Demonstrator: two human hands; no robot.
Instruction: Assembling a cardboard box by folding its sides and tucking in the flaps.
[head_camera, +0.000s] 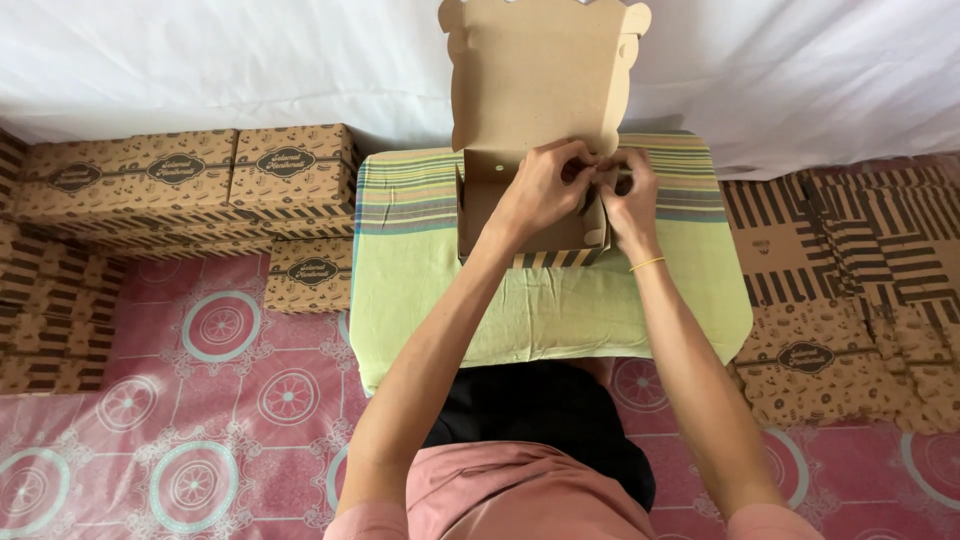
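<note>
A brown cardboard box (500, 210) stands on a small table draped in a green striped cloth (420, 260). Its lid (535, 75) is raised upright at the back. My left hand (540, 190) reaches across the box and pinches the cardboard at the box's back right corner. My right hand (630, 195), with a thin yellow band on the wrist, grips the same corner flap from the right. The fingers of both hands meet there and hide the flap.
Folded, closed boxes (180, 180) are stacked at the left on the pink patterned floor mat (220, 400). A single closed box (312, 273) lies beside the table. Flat unfolded box blanks (850, 280) are piled at the right. White fabric (200, 60) hangs behind.
</note>
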